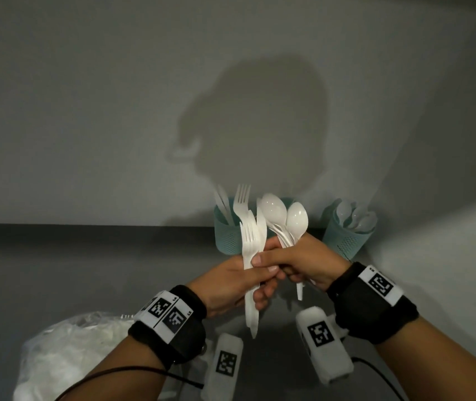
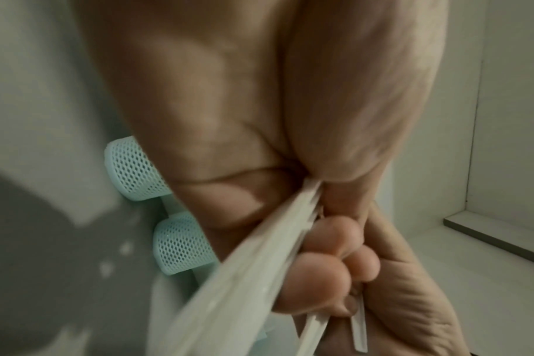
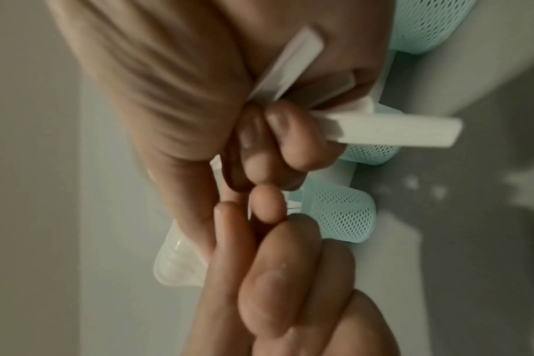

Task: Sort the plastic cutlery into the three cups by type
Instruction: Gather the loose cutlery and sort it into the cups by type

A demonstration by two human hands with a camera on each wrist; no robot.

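Observation:
White plastic forks and knives (image 1: 250, 235) stand upright in a bundle that my left hand (image 1: 255, 280) grips by the handles (image 2: 259, 253). Pressed against it, my right hand (image 1: 291, 269) grips a bunch of white spoons (image 1: 287, 218) with their bowls up; their handles (image 3: 381, 131) stick out past its curled fingers. Both hands are raised in front of teal mesh cups. The left cup (image 1: 226, 234) holds knives and the right cup (image 1: 346, 237) holds spoons. The middle cup (image 1: 289, 200) is mostly hidden behind the held cutlery.
A clear plastic bag (image 1: 66, 351) lies at the lower left on the grey counter (image 1: 86, 270). The cups stand against the grey back wall (image 1: 115, 111). A side wall (image 1: 448, 241) rises right of the cups.

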